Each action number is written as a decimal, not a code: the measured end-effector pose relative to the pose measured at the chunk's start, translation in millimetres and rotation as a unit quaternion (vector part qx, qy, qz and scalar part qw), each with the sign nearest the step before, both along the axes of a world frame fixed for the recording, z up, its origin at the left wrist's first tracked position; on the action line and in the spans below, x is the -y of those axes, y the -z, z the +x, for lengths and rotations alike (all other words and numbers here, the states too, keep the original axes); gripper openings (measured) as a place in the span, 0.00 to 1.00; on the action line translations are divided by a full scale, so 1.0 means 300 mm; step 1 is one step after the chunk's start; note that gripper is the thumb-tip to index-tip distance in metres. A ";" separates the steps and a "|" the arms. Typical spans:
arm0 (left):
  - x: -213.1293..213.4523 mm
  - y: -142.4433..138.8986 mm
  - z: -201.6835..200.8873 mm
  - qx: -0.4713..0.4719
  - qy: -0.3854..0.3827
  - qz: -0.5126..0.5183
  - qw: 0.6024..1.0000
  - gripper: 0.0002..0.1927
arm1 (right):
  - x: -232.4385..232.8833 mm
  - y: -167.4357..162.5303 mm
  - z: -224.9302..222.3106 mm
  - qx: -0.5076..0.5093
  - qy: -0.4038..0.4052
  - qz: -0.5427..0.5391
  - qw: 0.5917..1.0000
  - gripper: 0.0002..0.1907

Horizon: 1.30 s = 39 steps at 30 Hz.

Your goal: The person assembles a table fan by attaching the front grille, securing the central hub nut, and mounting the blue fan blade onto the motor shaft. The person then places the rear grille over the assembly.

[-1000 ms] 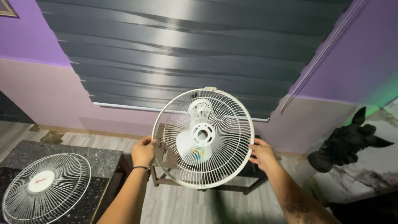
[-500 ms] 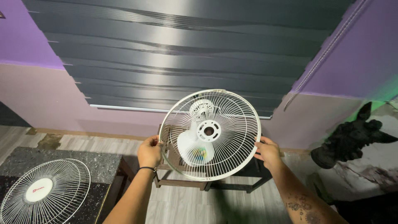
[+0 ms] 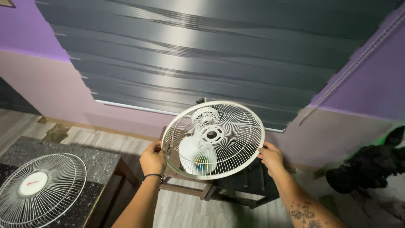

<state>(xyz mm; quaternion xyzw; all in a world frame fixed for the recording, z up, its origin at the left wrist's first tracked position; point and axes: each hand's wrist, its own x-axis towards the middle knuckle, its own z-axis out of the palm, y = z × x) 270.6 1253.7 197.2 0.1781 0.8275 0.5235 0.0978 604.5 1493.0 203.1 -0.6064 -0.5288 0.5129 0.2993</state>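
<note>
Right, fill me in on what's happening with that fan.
A person holds a round white fan guard by its rim, the left hand on its left edge and the right hand on its right edge. The guard is tilted and held above a dark wooden stool, with white blades showing through the wires. A second white grille lies flat on a speckled dark table to the left, apart from both hands.

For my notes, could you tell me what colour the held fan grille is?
White, clearest in the head view: fan grille.
</note>
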 end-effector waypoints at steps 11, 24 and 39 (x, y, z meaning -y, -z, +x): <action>-0.134 0.066 0.046 0.030 -0.069 -0.008 0.997 0.12 | -0.220 0.161 -0.034 -0.023 -0.046 0.013 0.999 0.26; -0.302 0.208 0.012 0.017 -0.110 0.002 0.994 0.10 | -0.400 0.312 -0.114 -0.068 -0.063 0.020 0.995 0.28; -0.432 0.223 -0.063 0.018 -0.131 0.001 0.991 0.10 | -0.538 0.315 -0.180 -0.088 -0.070 0.031 0.993 0.28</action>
